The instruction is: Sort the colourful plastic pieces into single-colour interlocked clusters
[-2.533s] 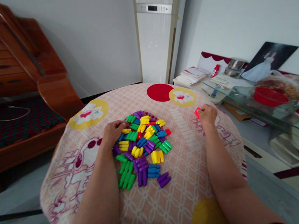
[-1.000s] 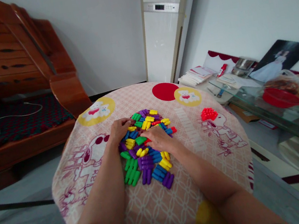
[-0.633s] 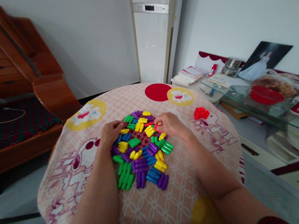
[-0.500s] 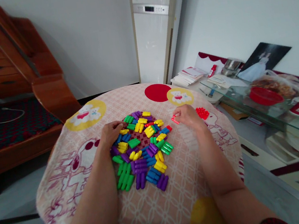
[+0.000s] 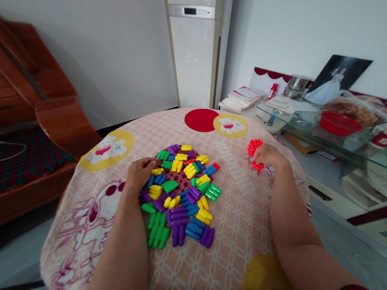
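Observation:
A pile of colourful plastic building blocks (image 5: 178, 215), with rounded finger-like bars in green, purple, blue and yellow, lies spread on the cloth-covered round table (image 5: 201, 282). My left hand (image 5: 141, 173) rests at the pile's left edge, its fingers stretched toward the blocks and holding nothing that I can see. Off to the right, my right hand (image 5: 268, 154) pinches a red plastic block (image 5: 257, 166), partly hidden by the fingers. Just beyond it sits a cluster of red blocks (image 5: 254, 145). A few red pieces (image 5: 216, 166) are still among the pile.
To the right, a glass-topped cabinet (image 5: 309, 128) carries papers (image 5: 241, 98), a red bowl (image 5: 340, 122) and bagged goods. At the left is a wooden bench (image 5: 59, 123). A tall white appliance (image 5: 193, 56) stands behind the table.
My right hand has moved right with the red block, from beside the pile to the red cluster. My left hand stays by the pile; the view has shifted slightly.

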{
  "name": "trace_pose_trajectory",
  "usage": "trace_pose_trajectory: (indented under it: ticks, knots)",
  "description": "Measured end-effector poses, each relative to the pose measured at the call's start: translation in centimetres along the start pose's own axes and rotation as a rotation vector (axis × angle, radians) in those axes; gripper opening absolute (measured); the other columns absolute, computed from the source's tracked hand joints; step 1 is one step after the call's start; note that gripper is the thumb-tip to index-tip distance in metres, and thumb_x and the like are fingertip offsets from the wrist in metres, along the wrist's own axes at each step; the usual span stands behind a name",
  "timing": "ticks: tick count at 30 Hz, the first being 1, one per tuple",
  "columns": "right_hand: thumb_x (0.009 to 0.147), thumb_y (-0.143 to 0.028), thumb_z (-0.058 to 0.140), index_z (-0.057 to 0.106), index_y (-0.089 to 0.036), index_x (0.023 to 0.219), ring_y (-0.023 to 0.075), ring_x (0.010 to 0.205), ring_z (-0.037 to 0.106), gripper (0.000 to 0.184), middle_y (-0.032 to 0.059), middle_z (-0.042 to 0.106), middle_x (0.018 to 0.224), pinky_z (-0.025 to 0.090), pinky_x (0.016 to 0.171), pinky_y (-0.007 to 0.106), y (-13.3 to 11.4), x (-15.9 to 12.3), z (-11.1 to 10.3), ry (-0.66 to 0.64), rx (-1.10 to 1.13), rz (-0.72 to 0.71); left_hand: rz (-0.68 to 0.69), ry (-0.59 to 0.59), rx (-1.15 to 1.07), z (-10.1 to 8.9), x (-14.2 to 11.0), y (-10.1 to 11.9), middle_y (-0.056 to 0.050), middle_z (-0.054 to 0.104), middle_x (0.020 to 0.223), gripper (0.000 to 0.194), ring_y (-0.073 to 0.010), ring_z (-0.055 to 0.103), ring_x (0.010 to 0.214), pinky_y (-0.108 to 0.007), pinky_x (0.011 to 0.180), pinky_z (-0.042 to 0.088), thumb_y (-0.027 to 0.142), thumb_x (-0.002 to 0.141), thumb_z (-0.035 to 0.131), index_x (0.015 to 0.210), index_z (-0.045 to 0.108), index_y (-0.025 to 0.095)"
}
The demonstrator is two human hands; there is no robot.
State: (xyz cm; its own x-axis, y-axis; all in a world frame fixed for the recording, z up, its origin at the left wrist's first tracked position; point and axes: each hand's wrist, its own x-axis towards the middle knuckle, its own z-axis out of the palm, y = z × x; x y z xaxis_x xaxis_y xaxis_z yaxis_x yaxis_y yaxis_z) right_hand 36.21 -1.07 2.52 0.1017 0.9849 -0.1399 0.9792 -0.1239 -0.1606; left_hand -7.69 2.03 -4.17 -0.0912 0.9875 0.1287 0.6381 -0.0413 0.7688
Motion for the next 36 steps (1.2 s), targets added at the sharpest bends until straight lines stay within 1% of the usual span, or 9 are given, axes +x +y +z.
trace_pose_trajectory:
  ticks: [4, 8, 11, 15, 20, 24, 27, 30, 36]
  knots:
    - [0.068, -0.008, 0.054, 0.074, -0.011, 0.076, 0.0136, 0.052, 0.060, 0.022, 0.0026, 0.064, 0.054, 0.043, 0.054, 0.020, 1.3, -0.2, -0.2, -0.025, 0.172, 0.118, 0.006, 0.006, -0.010, 0.0, 0.0, 0.0, -0.003, 0.079, 0.089, 0.031, -0.0224, 0.072, 0.086, -0.025, 0.078, 0.054, 0.035, 0.078, 0.056, 0.092, 0.079, 0.021]
    - [0.069, -0.008, 0.054, 0.075, -0.010, 0.080, 0.0168, 0.054, 0.063, 0.024, 0.0057, 0.066, 0.056, 0.047, 0.057, 0.023, 2.8, -0.2, -0.5, 0.209, 0.268, 0.139, -0.009, 0.005, -0.020, 0.1, 0.1, 0.0, -0.003, 0.079, 0.090, 0.031, -0.0221, 0.072, 0.087, -0.025, 0.077, 0.054, 0.035, 0.078, 0.055, 0.093, 0.079, 0.021]
    - [0.068, -0.009, 0.055, 0.076, -0.009, 0.083, 0.0207, 0.066, 0.068, 0.025, 0.0110, 0.072, 0.069, 0.050, 0.066, 0.026, 3.1, 0.3, -0.3, 0.355, 0.248, 0.103, -0.006, 0.007, -0.019, 0.1, 0.1, -0.1, -0.003, 0.079, 0.089, 0.031, -0.0226, 0.072, 0.087, -0.025, 0.078, 0.054, 0.035, 0.078, 0.055, 0.093, 0.079, 0.021]
    - [0.069, -0.009, 0.054, 0.075, -0.008, 0.083, 0.0232, 0.079, 0.069, 0.026, 0.0144, 0.075, 0.083, 0.050, 0.075, 0.029, 2.8, 1.1, 0.4, 0.426, 0.204, 0.051, 0.010, 0.000, -0.005, 0.1, 0.1, -0.4, -0.004, 0.079, 0.091, 0.033, -0.0235, 0.072, 0.087, -0.027, 0.079, 0.054, 0.036, 0.078, 0.055, 0.096, 0.078, 0.021]
    - [0.069, -0.005, 0.052, 0.075, -0.010, 0.081, 0.0229, 0.083, 0.069, 0.027, 0.0139, 0.076, 0.086, 0.050, 0.078, 0.029, 2.7, 1.2, 1.0, 0.403, 0.158, 0.022, 0.013, -0.001, 0.001, 0.2, 0.2, -0.7, -0.005, 0.079, 0.094, 0.036, -0.0235, 0.072, 0.090, -0.026, 0.079, 0.054, 0.038, 0.079, 0.053, 0.098, 0.078, 0.020]
    - [0.071, -0.005, 0.052, 0.076, -0.011, 0.082, 0.0231, 0.084, 0.069, 0.027, 0.0150, 0.076, 0.086, 0.049, 0.079, 0.029, 2.0, 1.0, 0.0, 0.462, 0.098, 0.052, 0.005, -0.002, 0.001, 0.2, 0.1, -0.4, -0.004, 0.079, 0.094, 0.035, -0.0231, 0.071, 0.091, -0.026, 0.079, 0.054, 0.037, 0.078, 0.054, 0.097, 0.078, 0.021]
    - [0.076, -0.009, 0.053, 0.077, -0.013, 0.088, 0.0212, 0.084, 0.069, 0.027, 0.0115, 0.076, 0.087, 0.049, 0.080, 0.027, -0.3, 0.9, -1.0, 0.541, 0.147, -0.004, 0.004, 0.002, 0.000, 0.2, 0.0, -0.3, -0.005, 0.079, 0.093, 0.035, -0.0231, 0.071, 0.089, -0.025, 0.077, 0.054, 0.037, 0.078, 0.054, 0.096, 0.079, 0.020]
    - [0.081, -0.013, 0.053, 0.078, -0.016, 0.091, 0.0193, 0.085, 0.069, 0.027, 0.0073, 0.077, 0.089, 0.049, 0.080, 0.026, -4.2, 0.7, -0.7, 0.466, 0.208, -0.212, -0.003, -0.003, -0.004, 0.1, 0.0, -0.2, -0.004, 0.079, 0.092, 0.036, -0.0227, 0.071, 0.088, -0.025, 0.076, 0.054, 0.038, 0.078, 0.054, 0.097, 0.078, 0.020]
    - [0.079, -0.009, 0.055, 0.079, -0.020, 0.095, 0.0184, 0.091, 0.069, 0.030, 0.0068, 0.077, 0.097, 0.046, 0.079, 0.023, -10.7, -0.5, 2.7, 0.043, 0.077, -0.576, -0.001, -0.004, -0.046, 0.2, 0.0, -0.3, -0.005, 0.079, 0.093, 0.035, -0.0224, 0.071, 0.089, -0.025, 0.077, 0.054, 0.039, 0.078, 0.055, 0.095, 0.078, 0.020]
